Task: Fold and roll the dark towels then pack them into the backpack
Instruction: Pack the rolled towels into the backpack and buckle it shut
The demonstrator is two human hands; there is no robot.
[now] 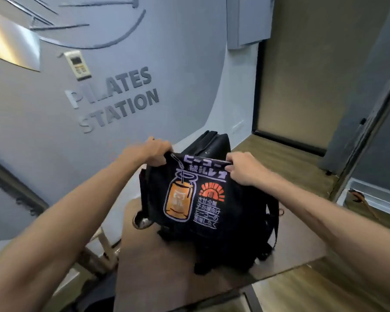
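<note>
Both hands, the left hand (154,154) and right hand (243,168), pinched the printed dark towel's (196,199) top corners above the black backpack (214,143); keeping that edge taut and level would have squared the fold.

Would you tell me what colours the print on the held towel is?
Orange and lilac on the black towel, best seen in the head view.

Bare forearms, no sleeves/jewellery

**Lighting / image quality**

Even, cool indoor light. Warm glare on curved panel (8,39), top left. Soft shadows under the backpack (214,255). Strong wide-angle bending at edges. Slight motion blur overall; wall lettering (113,97) soft.
</note>
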